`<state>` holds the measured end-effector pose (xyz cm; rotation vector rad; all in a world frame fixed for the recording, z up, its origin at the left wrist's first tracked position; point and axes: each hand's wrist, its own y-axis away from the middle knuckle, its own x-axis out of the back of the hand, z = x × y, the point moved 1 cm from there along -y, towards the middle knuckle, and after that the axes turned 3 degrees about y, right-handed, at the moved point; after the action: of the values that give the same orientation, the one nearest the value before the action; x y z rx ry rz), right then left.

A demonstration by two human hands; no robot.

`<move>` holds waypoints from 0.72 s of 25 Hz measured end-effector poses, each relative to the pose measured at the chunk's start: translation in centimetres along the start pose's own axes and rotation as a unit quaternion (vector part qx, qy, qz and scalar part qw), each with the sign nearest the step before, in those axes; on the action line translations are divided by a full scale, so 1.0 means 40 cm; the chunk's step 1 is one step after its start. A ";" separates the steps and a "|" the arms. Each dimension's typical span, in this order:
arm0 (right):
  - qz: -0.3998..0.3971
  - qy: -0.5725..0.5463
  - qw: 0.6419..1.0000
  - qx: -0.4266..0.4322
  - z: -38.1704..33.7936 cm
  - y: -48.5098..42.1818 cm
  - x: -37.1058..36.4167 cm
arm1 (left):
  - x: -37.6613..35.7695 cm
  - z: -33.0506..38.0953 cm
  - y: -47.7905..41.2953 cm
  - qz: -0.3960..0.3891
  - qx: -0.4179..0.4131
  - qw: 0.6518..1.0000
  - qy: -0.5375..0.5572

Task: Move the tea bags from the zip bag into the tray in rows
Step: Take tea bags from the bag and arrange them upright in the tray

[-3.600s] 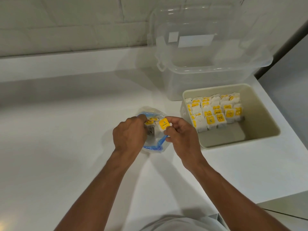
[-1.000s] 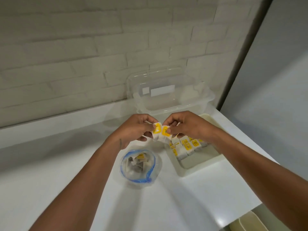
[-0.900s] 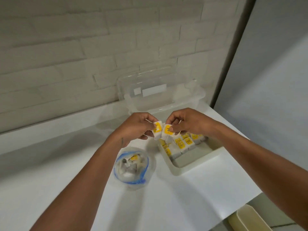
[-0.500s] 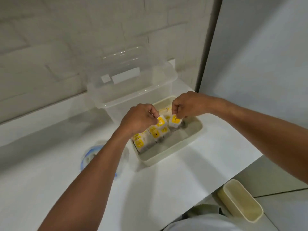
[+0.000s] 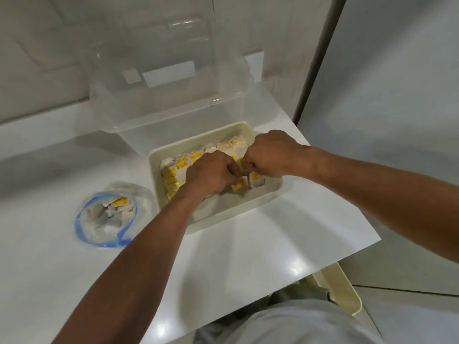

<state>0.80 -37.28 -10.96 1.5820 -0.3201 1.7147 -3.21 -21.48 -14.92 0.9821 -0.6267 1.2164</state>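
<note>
Filling the front row of the tray [image 5: 231, 214], tea bags [image 5: 239, 186] are pinched by curled left hand [image 5: 211, 173] and right hand [image 5: 270, 155]; the zip bag [image 5: 99, 219] is seen leftward on the tabletop [image 5: 273, 232], nearer the left.

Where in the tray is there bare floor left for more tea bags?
A bare strip of tray floor runs along its near wall, before the tea bags. The far half is packed with rows, with left hand and right hand over them.
</note>
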 end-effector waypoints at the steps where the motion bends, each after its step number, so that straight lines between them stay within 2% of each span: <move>1: 0.001 0.019 1.000 0.007 0.002 -0.011 0.004 | -0.004 -0.004 -0.008 0.000 0.008 1.000 -0.001; 7: 0.024 0.125 0.991 0.052 -0.012 -0.080 0.025 | -0.012 -0.022 -0.069 0.068 0.038 0.997 -0.013; 13: 0.042 0.120 0.990 0.058 0.003 -0.099 0.005 | -0.026 -0.043 -0.090 0.093 0.043 0.995 -0.004; 18: 0.063 0.113 0.991 0.035 0.000 -0.105 -0.005 | -0.024 -0.038 -0.091 0.122 0.029 0.991 -0.038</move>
<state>3.61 -34.49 -12.43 1.4242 -0.2517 2.0007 -0.12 -20.74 -17.46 1.0259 -0.7923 1.4249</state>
